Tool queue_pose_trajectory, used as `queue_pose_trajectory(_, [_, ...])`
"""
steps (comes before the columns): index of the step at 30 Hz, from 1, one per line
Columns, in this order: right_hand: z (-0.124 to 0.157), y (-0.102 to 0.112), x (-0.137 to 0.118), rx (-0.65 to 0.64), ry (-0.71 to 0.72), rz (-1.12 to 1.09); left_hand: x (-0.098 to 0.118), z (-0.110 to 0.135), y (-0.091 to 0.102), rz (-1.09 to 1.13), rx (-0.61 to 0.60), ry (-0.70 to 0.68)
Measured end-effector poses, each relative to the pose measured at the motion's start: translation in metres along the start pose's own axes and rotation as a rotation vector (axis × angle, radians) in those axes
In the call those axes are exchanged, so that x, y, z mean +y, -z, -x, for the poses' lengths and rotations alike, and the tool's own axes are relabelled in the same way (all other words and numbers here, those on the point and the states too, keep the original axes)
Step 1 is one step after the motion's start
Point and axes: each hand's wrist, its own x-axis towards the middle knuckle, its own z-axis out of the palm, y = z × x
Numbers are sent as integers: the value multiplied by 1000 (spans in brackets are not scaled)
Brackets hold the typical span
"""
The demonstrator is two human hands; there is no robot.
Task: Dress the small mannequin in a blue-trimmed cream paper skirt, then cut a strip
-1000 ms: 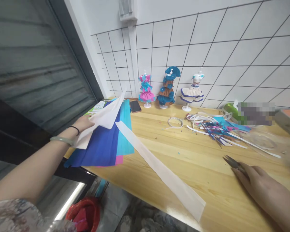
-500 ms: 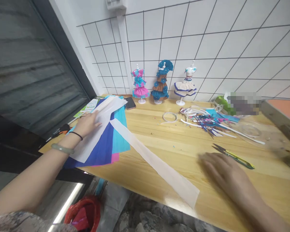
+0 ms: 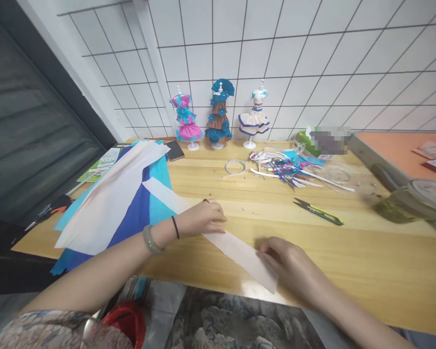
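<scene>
A long pale peach strip of crepe paper (image 3: pixel 240 252) runs slantwise across the table, its upper end over the blue sheets. Partway along it, my left hand (image 3: pixel 200 217) is closed on the strip, thumb and fingers near its edge. At the strip's near right end, my right hand (image 3: pixel 294 261) has curled fingers pinching the edge. Pale, dark blue and turquoise crepe paper sheets (image 3: pixel 109 203) lie stacked to the left. Yellow-handled thread snips (image 3: pixel 321 212) rest on the table beyond my right hand.
Three small dress figures, pink (image 3: pixel 189 127), teal-brown (image 3: pixel 218 118) and cream (image 3: pixel 254 118), stand along the wall. Paper scraps (image 3: pixel 290 167), a thin white ring (image 3: pixel 235 167), a phone (image 3: pixel 175 150) and a tape roll (image 3: pixel 414 201) lie about. A red bucket (image 3: pixel 140 320) stands below the table edge.
My left hand has left the paper stack and moved right onto the strip. My right hand has come left from beside the snips to the strip's end. The view has shifted right.
</scene>
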Motion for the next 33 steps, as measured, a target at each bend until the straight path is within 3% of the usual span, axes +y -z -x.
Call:
queue_pose_trajectory(5, [2, 2, 1, 35, -31, 9, 21, -30, -17, 52, -94, -92])
queue_pose_trajectory(11, [7, 0, 9, -15, -76, 89, 24, -44, -24, 81, -153, -78])
queue_pose_trajectory(23, [3, 13, 15, 104, -83, -307, 41, -61, -19, 367, -190, -47])
queue_pose_trajectory(28, [-8, 10, 30, 158, -173, -675, 30, -71, -13, 437, -209, 47])
queue_pose_trajectory(33, [-8, 23, 53, 232, -225, -754, -6, -64, 2, 435, -202, 161])
